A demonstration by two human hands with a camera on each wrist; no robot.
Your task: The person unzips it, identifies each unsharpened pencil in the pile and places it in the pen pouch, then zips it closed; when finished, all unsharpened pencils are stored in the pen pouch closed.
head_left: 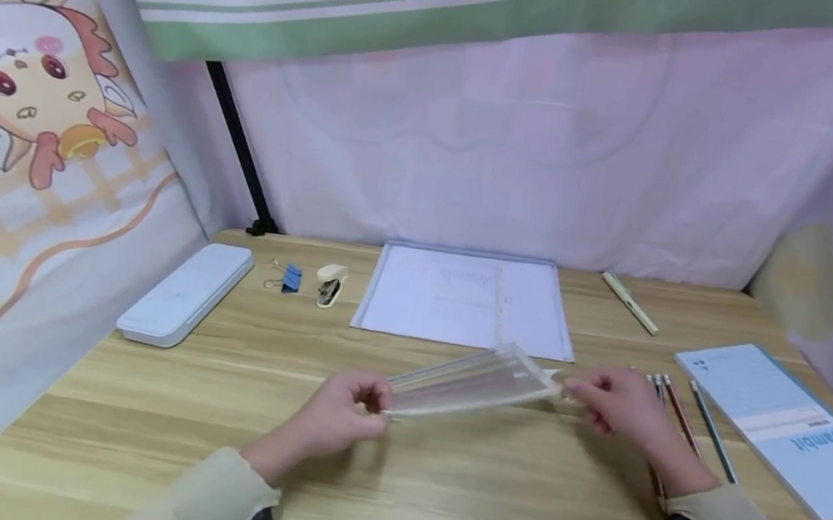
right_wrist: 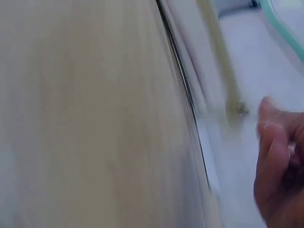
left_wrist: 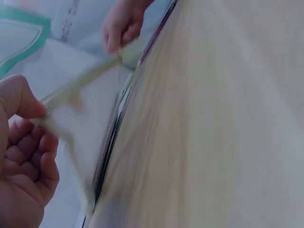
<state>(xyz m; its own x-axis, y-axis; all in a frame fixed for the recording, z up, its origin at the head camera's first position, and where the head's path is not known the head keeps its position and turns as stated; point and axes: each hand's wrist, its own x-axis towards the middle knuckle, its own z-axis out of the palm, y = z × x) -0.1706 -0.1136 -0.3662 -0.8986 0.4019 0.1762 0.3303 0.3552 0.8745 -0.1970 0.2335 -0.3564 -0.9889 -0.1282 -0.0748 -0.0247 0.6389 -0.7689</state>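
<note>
A clear zip pouch (head_left: 472, 387) with a pale zipper edge hangs between my two hands, tilted above the wooden table. My left hand (head_left: 349, 408) pinches its near left corner between thumb and forefinger; the other fingers curl in the left wrist view. At the opposite end, my right hand (head_left: 617, 405) has its thumb and forefinger pinched at the zipper end, close to a small slider (right_wrist: 242, 109). Blur hides the exact grip there. Several pencils (head_left: 715, 431) lie beneath and beside the right wrist.
Behind the pouch lies a clear folder with white paper (head_left: 443, 296). To its left are a small stapler (head_left: 329, 285), a blue binder clip (head_left: 291, 278) and a white case (head_left: 187, 292). At right lie a pale pen (head_left: 631, 303) and a blue notepad (head_left: 784, 429). Fabric curtains surround the table.
</note>
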